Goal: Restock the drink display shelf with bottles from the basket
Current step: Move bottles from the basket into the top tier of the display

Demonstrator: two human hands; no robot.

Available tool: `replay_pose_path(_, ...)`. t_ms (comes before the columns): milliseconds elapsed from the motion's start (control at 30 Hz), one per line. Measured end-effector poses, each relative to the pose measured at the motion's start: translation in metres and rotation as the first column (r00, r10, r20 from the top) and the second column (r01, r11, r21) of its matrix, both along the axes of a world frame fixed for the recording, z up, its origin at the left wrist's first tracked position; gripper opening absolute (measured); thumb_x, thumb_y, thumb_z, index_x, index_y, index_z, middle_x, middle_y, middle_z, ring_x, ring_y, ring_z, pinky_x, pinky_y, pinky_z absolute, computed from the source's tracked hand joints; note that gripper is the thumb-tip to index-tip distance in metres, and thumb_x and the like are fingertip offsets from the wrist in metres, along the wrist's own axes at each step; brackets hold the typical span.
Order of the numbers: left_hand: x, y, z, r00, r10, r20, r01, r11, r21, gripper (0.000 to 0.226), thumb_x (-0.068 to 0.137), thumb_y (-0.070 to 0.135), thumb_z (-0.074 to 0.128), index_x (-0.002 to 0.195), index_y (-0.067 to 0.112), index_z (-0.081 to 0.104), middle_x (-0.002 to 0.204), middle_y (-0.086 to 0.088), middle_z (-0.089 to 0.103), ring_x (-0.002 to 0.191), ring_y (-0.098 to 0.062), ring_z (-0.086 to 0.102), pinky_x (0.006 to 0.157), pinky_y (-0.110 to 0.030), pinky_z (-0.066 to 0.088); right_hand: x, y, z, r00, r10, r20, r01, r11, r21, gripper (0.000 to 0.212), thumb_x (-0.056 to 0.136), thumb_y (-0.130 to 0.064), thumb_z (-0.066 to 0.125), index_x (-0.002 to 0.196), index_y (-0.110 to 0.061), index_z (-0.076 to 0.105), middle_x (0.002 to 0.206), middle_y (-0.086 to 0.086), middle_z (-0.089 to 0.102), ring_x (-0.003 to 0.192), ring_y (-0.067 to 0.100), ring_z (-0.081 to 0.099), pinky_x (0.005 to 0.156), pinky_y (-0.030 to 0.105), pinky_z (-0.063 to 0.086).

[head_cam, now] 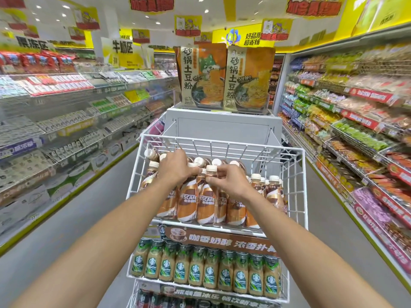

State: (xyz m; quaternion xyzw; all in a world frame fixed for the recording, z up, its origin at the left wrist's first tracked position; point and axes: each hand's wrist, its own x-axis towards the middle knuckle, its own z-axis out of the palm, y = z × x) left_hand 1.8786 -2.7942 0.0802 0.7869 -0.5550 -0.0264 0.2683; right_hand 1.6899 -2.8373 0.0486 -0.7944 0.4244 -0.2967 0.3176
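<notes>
Top tier of white wire shelf (295, 181): left hand (175, 168) grip curled over brown coffee bottles' caps; right hand (229, 182) grip pinching one white-capped bottle (208, 196) at its neck.

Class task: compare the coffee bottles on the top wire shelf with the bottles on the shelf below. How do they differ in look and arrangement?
The top-shelf Nescafe bottles have brown-and-white labels and white caps; the lower-shelf Starbucks bottles have green logos and dark caps. The Nescafe bottles lean unevenly, with both hands, left hand and right hand, on them; the Starbucks bottles stand in a neat, untouched row. Both hold light-brown drinks in white wire shelves.
</notes>
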Motion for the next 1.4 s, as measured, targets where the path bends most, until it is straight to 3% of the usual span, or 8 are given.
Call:
replay_pose_path(167, -0.001, -0.005, -0.003, 1.0, 0.012, -0.01, -0.012, 1.0, 0.008, 0.061, 0.073, 0.058, 0.083, 0.062, 0.012, 0.047, 0.098, -0.027, 0.072, 0.094, -0.043, 0.069, 0.076, -0.047, 0.057, 0.002, -0.007, -0.01, 0.999, -0.031, -0.03, 0.031, 0.999, 0.023, 0.023, 0.094, -0.033, 0.08, 0.098, -0.012, 0.072, 0.094, -0.002, 0.077, 0.089, 0.012, 0.074, 0.085, 0.034, 0.062)
replay_pose_path(300, -0.002, -0.01, -0.007, 0.999, 0.038, -0.027, -0.037, 0.999, 0.04, 0.063, 0.075, 0.057, 0.083, 0.091, -0.003, 0.068, 0.101, -0.026, 0.072, 0.097, -0.043, 0.07, 0.076, -0.048, 0.057, 0.003, -0.006, -0.009, 0.998, -0.054, -0.035, 0.055, 0.998, 0.034, 0.038, 0.093, -0.035, 0.08, 0.116, -0.005, 0.071, 0.102, 0.002, 0.076, 0.097, 0.015, 0.072, 0.093, 0.038, 0.061)
replay_pose_path(433, -0.004, -0.01, -0.01, 0.998, 0.067, -0.014, -0.066, 0.997, 0.024, 0.06, 0.076, 0.055, 0.083, 0.059, 0.013, 0.045, 0.066, -0.009, 0.055, 0.075, -0.036, 0.063, 0.058, -0.035, 0.042, 0.004, -0.002, -0.007, 0.994, -0.087, -0.064, 0.088, 0.996, 0.012, 0.053, 0.094, -0.037, 0.079, 0.125, 0.005, 0.067, 0.116, 0.019, 0.074, 0.11, 0.031, 0.071, 0.1, 0.046, 0.059)
replay_pose_path(667, -0.013, 0.014, -0.001, 0.998, 0.045, 0.034, -0.042, 0.995, -0.086, 0.057, 0.087, 0.048, 0.075, 0.054, 0.014, 0.042, 0.053, -0.004, 0.044, 0.054, -0.024, 0.048, 0.049, -0.032, 0.027, -0.001, 0.002, 0.002, 0.991, -0.082, -0.109, 0.078, 0.996, -0.044, 0.033, 0.104, -0.04, 0.064, 0.111, -0.009, 0.072, 0.089, 0.001, 0.077, 0.086, 0.022, 0.076, 0.087, 0.045, 0.063)
replay_pose_path(833, -0.012, 0.062, 0.014, 0.949, -0.079, 0.306, 0.07, 0.997, 0.04, 0.047, 0.096, 0.052, 0.062, 0.069, 0.02, 0.039, 0.08, -0.008, 0.058, 0.078, -0.031, 0.053, 0.065, -0.038, 0.041, -0.011, 0.031, 0.015, 0.924, -0.121, -0.362, 0.027, 0.967, -0.254, 0.049, 0.108, -0.052, 0.047, 0.121, -0.008, 0.066, 0.108, 0.013, 0.073, 0.099, 0.031, 0.071, 0.091, 0.048, 0.059)
replay_pose_path(1000, -0.02, 0.121, 0.026, 0.835, -0.313, 0.452, 0.164, 0.926, 0.339, 0.067, 0.099, 0.066, 0.042, 0.135, 0.012, 0.055, 0.138, -0.016, 0.059, 0.127, -0.033, 0.056, 0.107, -0.048, 0.047, -0.031, 0.089, 0.032, 0.764, -0.074, -0.64, -0.109, 0.964, -0.242, 0.074, 0.105, -0.068, 0.031, 0.165, -0.025, 0.03, 0.171, 0.014, 0.031, 0.157, 0.036, 0.034, 0.125, 0.058, 0.034)
replay_pose_path(1167, -0.042, 0.18, 0.021, 0.796, -0.399, 0.455, 0.286, 0.911, 0.299, 0.076, 0.093, 0.076, 0.029, 0.13, 0.015, 0.055, 0.137, -0.017, 0.06, 0.123, -0.033, 0.057, 0.106, -0.054, 0.049, -0.062, 0.154, 0.04, 0.718, -0.152, -0.679, -0.074, 0.953, -0.293, 0.077, 0.104, -0.072, 0.022, 0.169, -0.03, 0.016, 0.176, 0.013, 0.017, 0.161, 0.037, 0.02, 0.129, 0.061, 0.021)
replay_pose_path(1400, -0.055, 0.241, -0.055, 0.815, -0.482, 0.323, 0.368, 0.86, 0.354, 0.058, 0.099, 0.064, 0.043, 0.124, 0.014, 0.056, 0.12, -0.014, 0.064, 0.11, -0.034, 0.06, 0.093, -0.047, 0.052, -0.083, 0.219, -0.024, 0.65, -0.101, -0.753, -0.125, 0.963, -0.237, 0.079, 0.105, -0.068, 0.031, 0.168, -0.021, 0.021, 0.174, 0.015, 0.022, 0.159, 0.041, 0.025, 0.127, 0.061, 0.028)
